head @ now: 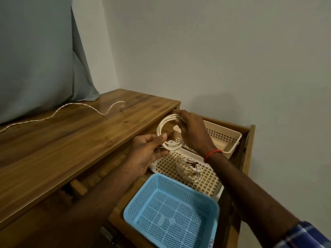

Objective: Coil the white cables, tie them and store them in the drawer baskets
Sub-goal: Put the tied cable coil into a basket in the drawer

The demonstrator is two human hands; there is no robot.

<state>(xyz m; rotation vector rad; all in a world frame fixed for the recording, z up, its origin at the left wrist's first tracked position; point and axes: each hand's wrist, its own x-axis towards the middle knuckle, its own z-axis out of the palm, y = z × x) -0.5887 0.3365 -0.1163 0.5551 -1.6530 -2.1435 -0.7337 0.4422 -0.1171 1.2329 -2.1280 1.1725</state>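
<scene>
We hold the coiled white cable [167,135] over the open drawer [249,140] — left hand [146,154] and right hand [192,130] each with a closed grip on its loops — above the baskets.

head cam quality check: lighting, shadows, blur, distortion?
Head view: dim, warm light; the hands and forearms are underexposed. Soft shadow on the wall behind the drawer. Mild sheen on the desktop, no harsh glare. Wide-angle bending at the edges. Overall soft; the coil is still readable.
</scene>
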